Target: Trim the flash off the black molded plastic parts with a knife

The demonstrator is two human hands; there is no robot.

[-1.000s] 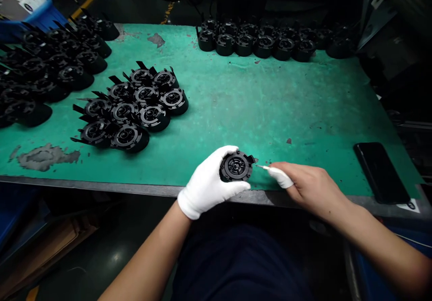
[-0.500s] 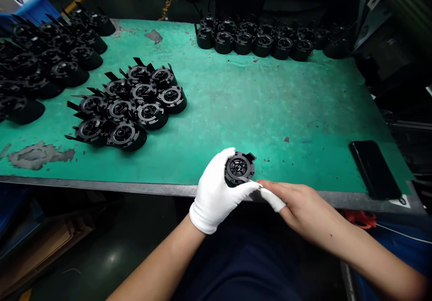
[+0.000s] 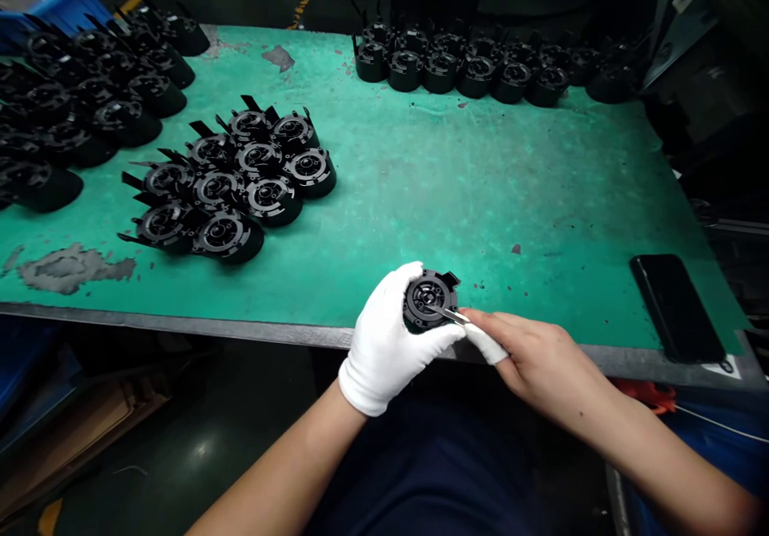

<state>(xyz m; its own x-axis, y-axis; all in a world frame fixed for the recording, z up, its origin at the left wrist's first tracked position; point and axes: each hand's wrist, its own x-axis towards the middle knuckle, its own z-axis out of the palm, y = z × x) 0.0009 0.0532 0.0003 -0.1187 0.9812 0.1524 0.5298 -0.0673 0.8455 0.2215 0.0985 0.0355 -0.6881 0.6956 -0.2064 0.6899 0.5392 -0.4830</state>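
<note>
A round black part (image 3: 428, 294) with a tab at its upper right is at the front edge of the green table. My left hand (image 3: 388, 344), in a white glove, wraps round its left and lower sides. Between the bare fingers of my right hand (image 3: 520, 344) is a pair of metal tweezers (image 3: 449, 314), whose tips reach over the middle of the part's face. White covering shows on a digit of my right hand. Whether the tips hold anything is too small to tell.
Several black cylindrical parts (image 3: 261, 159) stand in a group left of centre, with more (image 3: 123, 119) at the far left. Another row (image 3: 441, 71) lines the back edge. A black phone (image 3: 678, 308) lies at the right of the green table (image 3: 481, 175).
The tweezers have moved up and left, from the part's lower edge to over its centre. My right hand has shifted slightly with them. The whole view has shifted a little.
</note>
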